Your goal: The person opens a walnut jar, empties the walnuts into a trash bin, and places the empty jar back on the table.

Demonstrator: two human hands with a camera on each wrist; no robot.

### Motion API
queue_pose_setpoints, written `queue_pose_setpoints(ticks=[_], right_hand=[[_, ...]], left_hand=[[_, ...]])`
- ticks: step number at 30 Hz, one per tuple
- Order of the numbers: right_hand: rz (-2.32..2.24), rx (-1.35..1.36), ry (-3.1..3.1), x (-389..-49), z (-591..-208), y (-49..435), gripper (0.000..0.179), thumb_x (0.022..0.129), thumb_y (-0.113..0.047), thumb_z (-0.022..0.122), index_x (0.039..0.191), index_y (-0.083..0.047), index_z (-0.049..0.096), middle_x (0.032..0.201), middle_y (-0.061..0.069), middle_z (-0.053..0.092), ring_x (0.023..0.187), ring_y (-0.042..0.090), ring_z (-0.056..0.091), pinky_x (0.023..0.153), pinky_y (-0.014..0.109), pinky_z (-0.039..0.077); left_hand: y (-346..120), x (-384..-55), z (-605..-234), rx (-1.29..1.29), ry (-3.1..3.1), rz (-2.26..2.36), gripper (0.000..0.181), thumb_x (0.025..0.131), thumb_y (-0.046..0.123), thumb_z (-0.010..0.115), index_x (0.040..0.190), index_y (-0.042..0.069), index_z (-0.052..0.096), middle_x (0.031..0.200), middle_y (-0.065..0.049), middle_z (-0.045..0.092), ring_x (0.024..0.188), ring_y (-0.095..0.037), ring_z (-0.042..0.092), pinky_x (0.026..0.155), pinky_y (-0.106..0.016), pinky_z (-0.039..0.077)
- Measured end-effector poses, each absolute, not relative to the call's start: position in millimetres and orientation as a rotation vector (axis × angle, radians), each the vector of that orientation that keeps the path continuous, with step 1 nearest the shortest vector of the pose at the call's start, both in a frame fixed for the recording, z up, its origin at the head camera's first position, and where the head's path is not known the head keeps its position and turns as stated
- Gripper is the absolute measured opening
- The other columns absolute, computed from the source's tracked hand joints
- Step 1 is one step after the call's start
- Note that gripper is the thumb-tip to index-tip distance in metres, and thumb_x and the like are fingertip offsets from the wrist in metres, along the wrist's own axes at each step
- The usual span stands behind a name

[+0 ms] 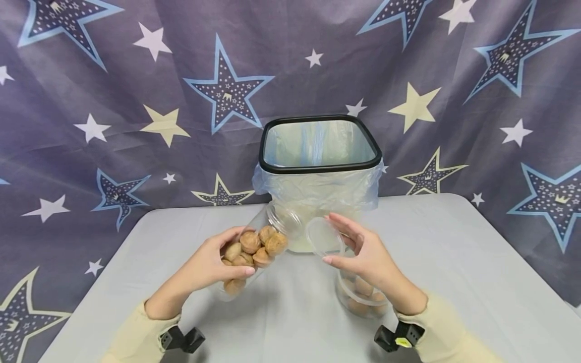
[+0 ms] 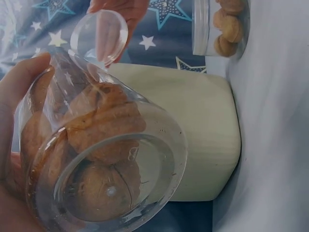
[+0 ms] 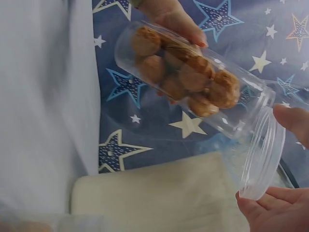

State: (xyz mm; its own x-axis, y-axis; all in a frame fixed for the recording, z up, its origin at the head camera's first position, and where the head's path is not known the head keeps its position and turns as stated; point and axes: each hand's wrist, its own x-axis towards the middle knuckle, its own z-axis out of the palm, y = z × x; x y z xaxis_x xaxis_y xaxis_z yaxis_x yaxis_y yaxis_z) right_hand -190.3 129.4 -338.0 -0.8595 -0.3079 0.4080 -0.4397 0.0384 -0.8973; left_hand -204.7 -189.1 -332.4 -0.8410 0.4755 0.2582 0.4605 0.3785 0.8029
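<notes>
Walnut jar: clear, held tilted above the desk; its mouth is raised and turned toward the far side, its base is lower and nearer the person.
Walnuts: seen piled inside, with a bare stretch left below the neck.
Left hand: wrapped on the jar's body, which is held between thumb and fingers in a firm-looking grip.
Lid: clear and round, held just beside the mouth but apart from it.
Right hand: the lid is pinched by its edge between thumb and fingertips.
Second jar: stood on the desk below the right hand, more nuts inside; whether it is covered cannot be told for sure.
Bin: pale, stood behind the hands, lined with a translucent bag under a black rim.
Step in hand: judged to be the uncapping of the jar, the lid being already off; a recapping cannot be ruled out.
Next move: the lid would need to be taken clear before any pouring, or squared to the slanted mouth if refitted; a steady left grip is called for, since nuts could be spilled by further tipping.
</notes>
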Motion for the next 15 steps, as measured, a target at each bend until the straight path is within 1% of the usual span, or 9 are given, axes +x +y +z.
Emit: queue_pose_setpoints(ticks=[6, 10, 15], right_hand=[[2.007, 0.815, -2.171, -187, -349, 122, 0.076, 0.071, 0.009, 0.075, 0.136, 0.014, 0.036, 0.140, 0.028, 0.041, 0.132, 0.035, 0.034, 0.103, 0.017, 0.032], [2.051, 0.822, -2.179, -182, -357, 116, 0.076, 0.073, 0.005, 0.076, 0.137, 0.013, 0.036, 0.140, 0.027, 0.041, 0.133, 0.035, 0.034, 0.104, 0.016, 0.030], [2.103, 0.861, -2.184, -177, -369, 108, 0.075, 0.074, 0.001, 0.077, 0.136, 0.013, 0.036, 0.140, 0.029, 0.040, 0.133, 0.037, 0.034, 0.104, 0.015, 0.030]], left_hand=[[-193, -204, -325, 0.865, 2.619, 1.490, 0.065, 0.073, 0.015, 0.081, 0.130, 0.006, 0.051, 0.113, -0.009, 0.064, 0.098, -0.013, 0.061, 0.084, -0.025, 0.050], [-196, -205, -321, 0.854, 2.625, 1.492, 0.067, 0.072, 0.014, 0.081, 0.131, 0.007, 0.051, 0.113, -0.009, 0.064, 0.096, -0.014, 0.062, 0.082, -0.026, 0.051], [-196, -206, -314, 0.847, 2.652, 1.484, 0.067, 0.071, 0.014, 0.082, 0.131, 0.009, 0.051, 0.111, -0.007, 0.064, 0.095, -0.013, 0.062, 0.081, -0.026, 0.051]])
